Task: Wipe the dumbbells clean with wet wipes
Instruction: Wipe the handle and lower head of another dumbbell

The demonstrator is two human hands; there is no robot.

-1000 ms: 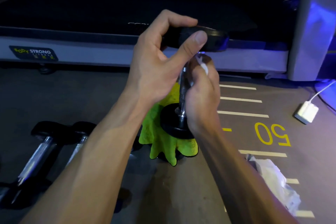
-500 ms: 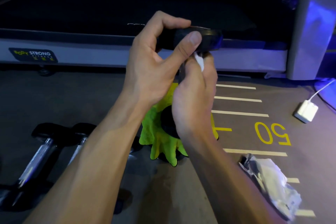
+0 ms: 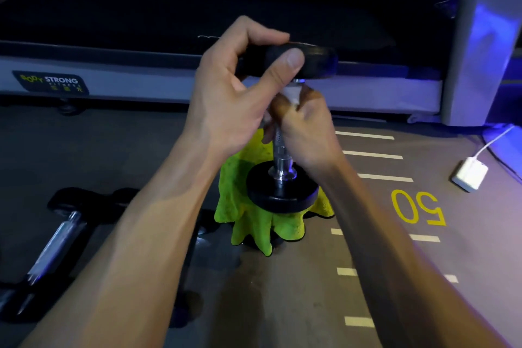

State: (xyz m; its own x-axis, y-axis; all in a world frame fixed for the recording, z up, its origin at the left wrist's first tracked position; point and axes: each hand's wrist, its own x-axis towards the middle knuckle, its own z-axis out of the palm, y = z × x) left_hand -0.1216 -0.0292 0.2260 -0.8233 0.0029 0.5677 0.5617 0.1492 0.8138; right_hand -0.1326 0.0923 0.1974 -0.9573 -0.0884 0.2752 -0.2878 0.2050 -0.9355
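Wiping step: dumbbell upright, lower plate over a green cloth on the floor. Left hand grips the top plate; right hand wraps a wet wipe round the upper handle. Next, probably: stroke downward, keeping the dumbbell steady.

You've got three black-ended, chrome-handled dumbbells: one upright, two lying near left. One crumpled lime-green cloth, one white charger block.
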